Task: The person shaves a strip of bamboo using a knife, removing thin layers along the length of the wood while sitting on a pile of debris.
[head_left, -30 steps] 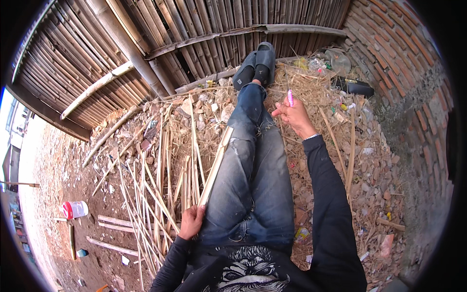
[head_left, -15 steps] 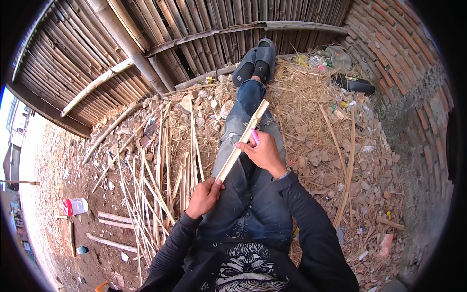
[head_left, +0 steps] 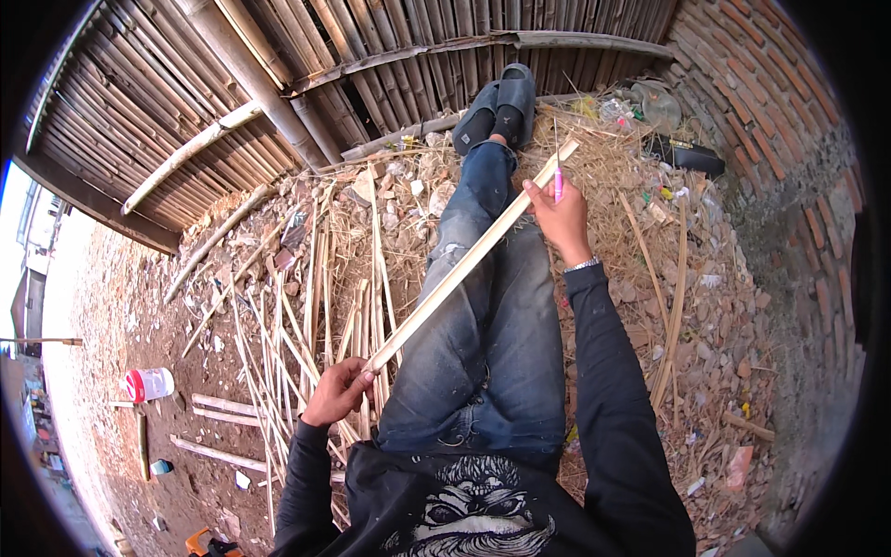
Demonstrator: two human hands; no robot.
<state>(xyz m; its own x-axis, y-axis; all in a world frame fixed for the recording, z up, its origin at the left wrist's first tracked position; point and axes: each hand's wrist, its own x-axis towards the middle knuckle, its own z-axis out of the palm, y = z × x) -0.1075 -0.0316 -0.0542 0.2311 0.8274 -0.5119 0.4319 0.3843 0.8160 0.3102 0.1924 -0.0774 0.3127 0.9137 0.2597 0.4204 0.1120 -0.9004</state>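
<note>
Two hands on one bamboo strip (head_left: 469, 265), laid diagonally over the jeans.
Head view: left hand (head_left: 336, 392) clenched on its near end; right hand (head_left: 560, 215) steadies the far end, pinching a pink knife (head_left: 558, 181). Strip unsplit; finished strips (head_left: 320, 306) piled left.

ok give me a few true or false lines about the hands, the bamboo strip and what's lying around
1. The left hand grips the near end of the bamboo strip. True.
2. The right hand holds a pink tool against the strip. True.
3. The strip lies flat on the ground, untouched. False: it slants across the jeans, held by both hands.
4. The red-capped white container sits in the person's lap. False: it lies on the dirt far to the left.
5. The wall on the right is bamboo. False: the brick wall stands there.
</note>
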